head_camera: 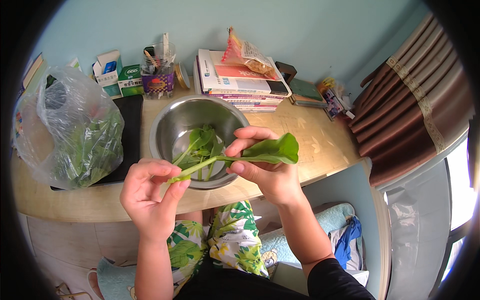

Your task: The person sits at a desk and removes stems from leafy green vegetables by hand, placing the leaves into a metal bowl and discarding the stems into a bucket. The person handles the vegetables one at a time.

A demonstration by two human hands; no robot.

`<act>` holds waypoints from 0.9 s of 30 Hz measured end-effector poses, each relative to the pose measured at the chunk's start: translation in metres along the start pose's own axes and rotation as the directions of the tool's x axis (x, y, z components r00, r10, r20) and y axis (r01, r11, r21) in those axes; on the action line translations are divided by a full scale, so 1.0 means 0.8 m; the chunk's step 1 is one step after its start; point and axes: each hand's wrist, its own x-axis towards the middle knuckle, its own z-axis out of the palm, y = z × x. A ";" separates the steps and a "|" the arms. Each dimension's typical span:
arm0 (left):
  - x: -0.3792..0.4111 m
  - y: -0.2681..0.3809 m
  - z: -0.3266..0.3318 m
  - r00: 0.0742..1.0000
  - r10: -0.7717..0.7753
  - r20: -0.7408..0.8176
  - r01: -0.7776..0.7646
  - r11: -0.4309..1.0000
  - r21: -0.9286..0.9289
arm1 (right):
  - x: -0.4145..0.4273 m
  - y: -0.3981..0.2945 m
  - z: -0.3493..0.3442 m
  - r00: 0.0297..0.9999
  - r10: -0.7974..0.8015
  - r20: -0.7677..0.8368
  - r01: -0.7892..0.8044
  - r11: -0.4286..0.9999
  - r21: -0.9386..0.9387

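Between my two hands is a leafy green stalk (pixel 202 165), held level over the near side of a stainless steel bowl (pixel 170 112). My left hand (pixel 153 191) pinches the stem's lower end between thumb and fingers. Near the leaf blade, my right hand (pixel 268 168) grips the stalk, and the broad leaf reaches out past its fingers. Several loose green leaves with stems (pixel 202 140) lie at the bottom of the bowl, partly covered by the held stalk. On the left stands a clear plastic bag (pixel 80 131) with more leafy greens inside.
A black flat case or laptop (pixel 133 120) lies partly under the bag. Behind the bowl are a jar of pens (pixel 159 71), small boxes (pixel 129 80) and a book stack (pixel 240 88) topped by a snack bag (pixel 249 58). The wooden desk's front edge (pixel 101 213) curves before my legs.
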 end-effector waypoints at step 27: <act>0.014 0.016 -0.011 0.983 0.174 0.065 -0.176 0.761 0.624 | -0.001 -0.001 0.014 0.964 -0.017 -0.266 -0.105 0.892 -0.440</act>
